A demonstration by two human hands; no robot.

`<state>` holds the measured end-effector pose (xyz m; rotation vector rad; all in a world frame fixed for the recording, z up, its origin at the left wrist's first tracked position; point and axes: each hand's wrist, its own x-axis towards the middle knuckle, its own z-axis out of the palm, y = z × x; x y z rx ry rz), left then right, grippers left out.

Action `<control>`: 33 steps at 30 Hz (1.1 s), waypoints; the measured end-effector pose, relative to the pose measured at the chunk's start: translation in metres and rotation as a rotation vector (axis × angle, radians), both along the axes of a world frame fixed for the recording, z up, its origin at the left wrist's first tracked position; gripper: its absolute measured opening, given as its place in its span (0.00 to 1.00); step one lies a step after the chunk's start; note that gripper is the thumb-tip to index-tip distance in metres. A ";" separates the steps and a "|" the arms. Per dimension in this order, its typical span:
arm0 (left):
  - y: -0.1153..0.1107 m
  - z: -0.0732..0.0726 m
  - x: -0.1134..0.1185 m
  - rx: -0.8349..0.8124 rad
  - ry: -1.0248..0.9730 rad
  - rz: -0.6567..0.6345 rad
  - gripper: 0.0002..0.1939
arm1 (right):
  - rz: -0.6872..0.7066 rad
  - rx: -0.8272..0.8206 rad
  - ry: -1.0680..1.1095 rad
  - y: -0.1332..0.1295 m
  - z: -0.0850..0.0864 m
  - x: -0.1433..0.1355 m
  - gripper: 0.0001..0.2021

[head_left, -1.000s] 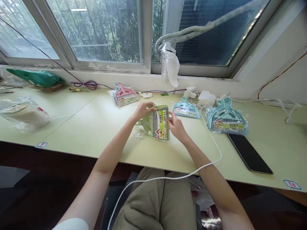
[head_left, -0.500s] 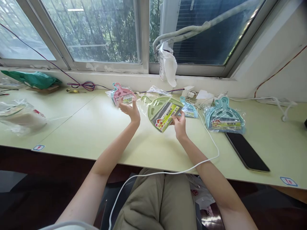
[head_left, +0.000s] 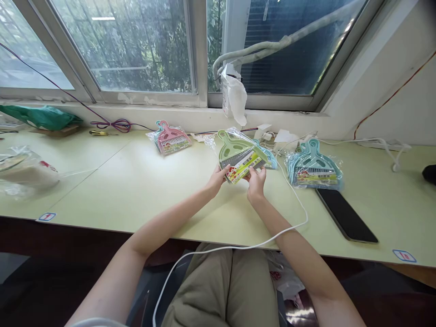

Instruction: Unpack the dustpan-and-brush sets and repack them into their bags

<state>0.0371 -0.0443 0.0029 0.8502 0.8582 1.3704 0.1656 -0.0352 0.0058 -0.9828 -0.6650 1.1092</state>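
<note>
Between my hands, over the table, is a green dustpan and brush set in a clear plastic bag with a yellow-green label. My left hand grips its lower left edge. My right hand pinches the lower right edge, thumb on the label. The green handle points up and to the left. A blue set lies partly hidden behind it. Farther left is a bagged pink set with a blue one beneath. On the right sits a stack of bagged blue sets.
A black phone lies in front of the blue stack. A white cable crosses the table and my right forearm. At left are a plastic bag, a screwdriver and a green bag. Windows rise behind the table.
My left hand has come right, from open beside the pink set, onto the green set's lower left edge. The green set has turned more upright. The view has shifted slightly.
</note>
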 end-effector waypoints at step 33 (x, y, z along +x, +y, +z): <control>0.000 0.007 -0.004 0.352 0.155 0.042 0.46 | 0.354 0.253 0.230 0.009 0.018 0.016 0.10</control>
